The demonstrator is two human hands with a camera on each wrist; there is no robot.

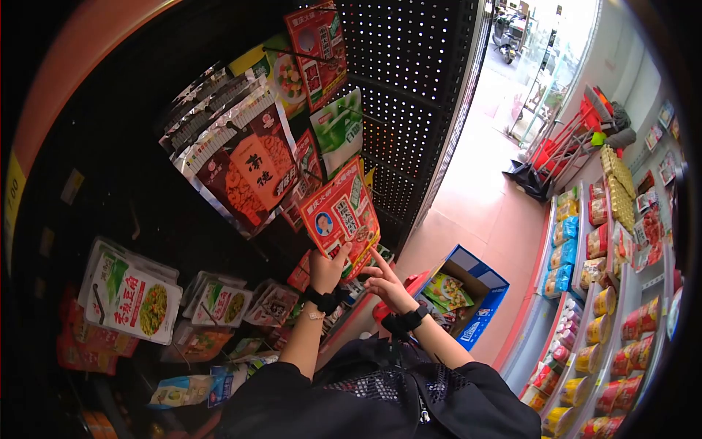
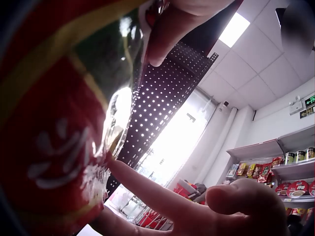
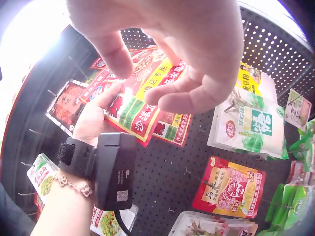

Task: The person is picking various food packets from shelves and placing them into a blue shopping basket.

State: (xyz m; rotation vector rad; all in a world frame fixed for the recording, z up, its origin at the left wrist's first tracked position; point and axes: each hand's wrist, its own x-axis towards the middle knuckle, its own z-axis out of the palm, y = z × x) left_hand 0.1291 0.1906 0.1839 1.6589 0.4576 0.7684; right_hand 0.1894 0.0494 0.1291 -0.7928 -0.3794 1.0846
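Note:
In the head view a red packet with a small portrait (image 1: 342, 212) is gripped by my left hand (image 1: 329, 268), thumb across its front. My right hand (image 1: 387, 284) has its fingers extended at the packet's lower right edge. Seen from the left wrist, the shiny packet (image 2: 59, 147) fills the left side, with the left thumb above and an index finger of my right hand (image 2: 236, 209) touching its edge. The right wrist view shows the right hand (image 3: 172, 49) loosely bent over the packet (image 3: 130, 110), which my left hand (image 3: 91, 118) grips.
Hanging packets (image 1: 248, 161) line the black pegboard (image 1: 398, 95) beside the hands. A blue box (image 1: 493, 285) with packets inside stands on the floor (image 1: 468, 234). Shelves of noodle cups (image 1: 585, 358) run along the right; cleaning tools (image 1: 567, 146) stand near the doorway.

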